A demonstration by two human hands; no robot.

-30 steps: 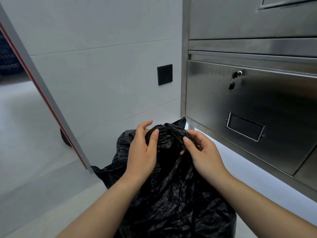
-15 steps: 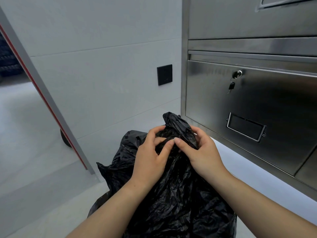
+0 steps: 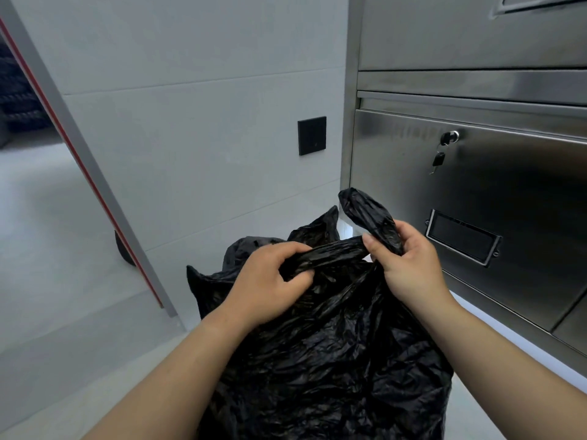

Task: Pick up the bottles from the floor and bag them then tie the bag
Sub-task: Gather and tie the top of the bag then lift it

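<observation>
White tiled wall and pale floor fill the far and left side. On the right is a stainless steel cabinet, with one key hanging at its lock. One black bin bag stands in the near middle, just beside the cabinet's foot, with its bottom out of frame.

The left hand has its fingers curled round one twisted strand of the bag's mouth. The right hand pinches the strand's other end, where a second tail sticks up past the thumb. Both grips are closed on plastic.

No bottles are in view and none lie on the visible floor. They are likely inside, but the bag is opaque.

The film looks thin, soft, crinkly and slippery, and probably light even when filled. It is best held at the twisted strands near the mouth, since the loose body could slide or tear.

Also in view are one black wall plate and, at the left, one red-edged door frame.
</observation>
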